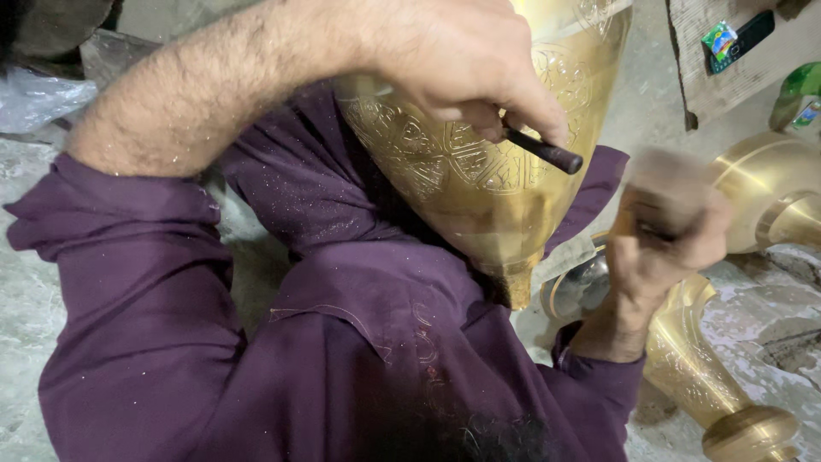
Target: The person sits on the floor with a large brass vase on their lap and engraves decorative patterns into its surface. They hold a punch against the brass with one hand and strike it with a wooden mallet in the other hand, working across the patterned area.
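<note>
Brass fills the middle of the view: a large engraved vase (479,162) lies tilted across the person's lap, its narrow end pointing down over the purple clothing (342,342). The left hand (462,60) rests on the vase's patterned wall and pinches a dark chisel (543,150), whose tip sits against the engraving. The right hand (667,227), blurred, is clenched in a fist around something I cannot make out. Another brass piece (710,376) lies just beside that wrist on the floor (17,342).
</note>
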A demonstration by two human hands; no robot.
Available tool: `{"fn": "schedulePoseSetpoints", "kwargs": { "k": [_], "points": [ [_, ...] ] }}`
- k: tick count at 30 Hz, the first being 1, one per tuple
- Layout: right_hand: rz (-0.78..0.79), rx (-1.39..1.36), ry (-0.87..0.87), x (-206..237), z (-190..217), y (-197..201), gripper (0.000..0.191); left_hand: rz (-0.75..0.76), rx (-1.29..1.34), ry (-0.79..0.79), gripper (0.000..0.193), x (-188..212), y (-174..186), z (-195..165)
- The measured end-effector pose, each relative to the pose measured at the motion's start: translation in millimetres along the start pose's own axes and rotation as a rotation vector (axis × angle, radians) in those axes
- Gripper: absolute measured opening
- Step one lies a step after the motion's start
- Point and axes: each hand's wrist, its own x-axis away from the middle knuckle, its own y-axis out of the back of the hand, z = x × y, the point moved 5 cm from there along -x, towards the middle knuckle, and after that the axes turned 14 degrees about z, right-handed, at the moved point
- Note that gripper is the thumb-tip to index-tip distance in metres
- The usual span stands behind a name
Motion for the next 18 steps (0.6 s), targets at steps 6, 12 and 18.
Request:
{"fn": "schedulePoseSetpoints", "kwargs": {
  "k": [6,12,18],
  "points": [
    [0.217,0.108,-0.02,-42,5,20,0.034,-0.233,0.1,0.053,0.05,33,-5,-4],
    [0.345,0.586,0.339,-69,5,43,0.04,-0.596,0.103,-0.001,0.049,49,-28,-3],
    [0.58,0.674,0.521,-112,-17,39,0.028,-0.882,0.093,0.098,0.051,59,-61,-1]
  ]
}}
